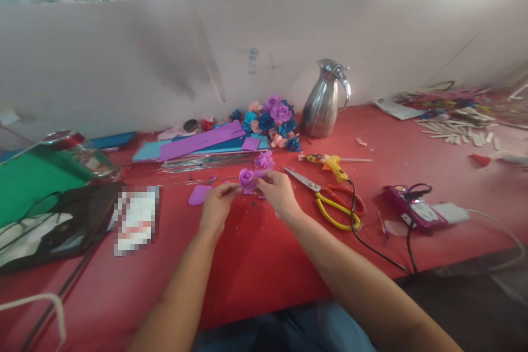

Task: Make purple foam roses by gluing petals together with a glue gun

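A purple paper flower (pixel 246 177) is between my two hands, just above the red table, with a thin wire stem reaching left from it. My left hand (pixel 216 206) is closed, thumb and fingers pinched at the flower's lower left side. On the flower's right, my right hand (pixel 280 192) pinches a petal edge between thumb and fingers. Whether that petal is fixed to the flower I cannot tell. A loose purple petal (pixel 200 195) lies left of my left fingers. Another purple flower (pixel 264 160) sits just behind my right hand.
Scissors (pixel 338 201) and a yellow glue gun (pixel 332 165) lie at right, their cord trailing to the front edge beside a purple power strip (pixel 416 209). Behind stand a steel jug (pixel 324 102), finished paper flowers (pixel 272 121) and purple paper strips (pixel 202 141). A jar (pixel 84 154) is at left.
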The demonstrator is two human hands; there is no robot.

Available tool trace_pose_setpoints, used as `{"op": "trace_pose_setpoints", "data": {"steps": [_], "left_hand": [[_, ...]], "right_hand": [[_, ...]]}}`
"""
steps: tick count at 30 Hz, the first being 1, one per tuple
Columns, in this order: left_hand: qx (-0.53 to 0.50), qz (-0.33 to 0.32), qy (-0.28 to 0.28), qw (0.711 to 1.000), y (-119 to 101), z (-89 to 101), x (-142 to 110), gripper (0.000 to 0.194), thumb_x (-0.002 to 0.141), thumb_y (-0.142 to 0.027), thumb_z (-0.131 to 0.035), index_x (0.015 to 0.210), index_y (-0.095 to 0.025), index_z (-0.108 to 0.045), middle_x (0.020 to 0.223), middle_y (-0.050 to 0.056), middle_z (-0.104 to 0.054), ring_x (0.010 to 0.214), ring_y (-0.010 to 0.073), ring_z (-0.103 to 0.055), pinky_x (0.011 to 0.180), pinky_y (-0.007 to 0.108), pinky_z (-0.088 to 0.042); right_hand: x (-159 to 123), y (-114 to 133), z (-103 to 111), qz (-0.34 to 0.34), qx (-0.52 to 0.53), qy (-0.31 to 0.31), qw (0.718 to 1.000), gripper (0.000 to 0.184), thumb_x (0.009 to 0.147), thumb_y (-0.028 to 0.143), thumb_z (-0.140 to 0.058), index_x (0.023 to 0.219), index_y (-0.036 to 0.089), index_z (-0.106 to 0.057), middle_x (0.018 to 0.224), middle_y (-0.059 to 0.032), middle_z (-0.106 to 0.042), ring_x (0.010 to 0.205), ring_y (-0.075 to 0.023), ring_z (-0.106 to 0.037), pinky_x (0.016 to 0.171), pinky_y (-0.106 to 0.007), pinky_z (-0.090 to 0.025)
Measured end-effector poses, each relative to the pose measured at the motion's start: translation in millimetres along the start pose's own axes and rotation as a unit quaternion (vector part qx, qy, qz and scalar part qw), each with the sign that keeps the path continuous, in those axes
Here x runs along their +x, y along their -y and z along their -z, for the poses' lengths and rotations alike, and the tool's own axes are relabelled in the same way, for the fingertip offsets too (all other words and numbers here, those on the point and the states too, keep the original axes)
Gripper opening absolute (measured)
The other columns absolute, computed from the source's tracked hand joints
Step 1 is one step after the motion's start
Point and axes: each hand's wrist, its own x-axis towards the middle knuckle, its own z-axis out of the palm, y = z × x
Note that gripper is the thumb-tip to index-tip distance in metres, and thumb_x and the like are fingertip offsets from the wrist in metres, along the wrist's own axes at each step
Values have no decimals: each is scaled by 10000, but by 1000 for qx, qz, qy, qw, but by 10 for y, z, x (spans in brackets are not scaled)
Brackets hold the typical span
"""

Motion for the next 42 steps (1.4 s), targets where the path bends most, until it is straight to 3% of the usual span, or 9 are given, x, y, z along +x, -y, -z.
{"op": "trace_pose_setpoints", "data": {"steps": [18, 24, 36, 42], "left_hand": [[35, -17, 22, 999, 22, 21, 13, 301, 578, -442, -770, 745, -191, -760, 701, 29, -712, 706, 181, -597, 774, 309, -420], [32, -14, 23, 999, 48, 33, 28, 296, 575, -421, -777, 769, -198, -766, 721, 30, -717, 729, 189, -602, 790, 323, -421], [41, -19, 40, 998, -9, 35, 12, 273, 588, -407, -768, 738, -179, -751, 704, 28, -706, 720, 183, -600, 769, 307, -423], [26, -36, 52, 998, 11, 37, 34, 374, 631, -329, -743, 980, -199, -711, 758, 26, -707, 711, 170, -611, 757, 307, -439]], "right_hand": [[2, 52, 22, -4, -79, 28, 996, 158, 733, 249, -523, 695, 170, -655, 609, 3, -654, 563, -129, -616, 570, -239, -487], [-17, 92, 40, 10, -102, 52, 993, 255, 782, 327, -492, 638, 170, -631, 580, -5, -641, 584, -138, -602, 572, -238, -454], [-2, 97, 68, -19, -47, 67, 996, 466, 826, 536, -448, 623, 164, -641, 569, -35, -634, 533, -138, -547, 559, -255, -414], [-5, 97, 79, -34, -34, 70, 996, 478, 826, 574, -445, 653, 176, -646, 585, -38, -636, 546, -152, -545, 579, -272, -423]]}}
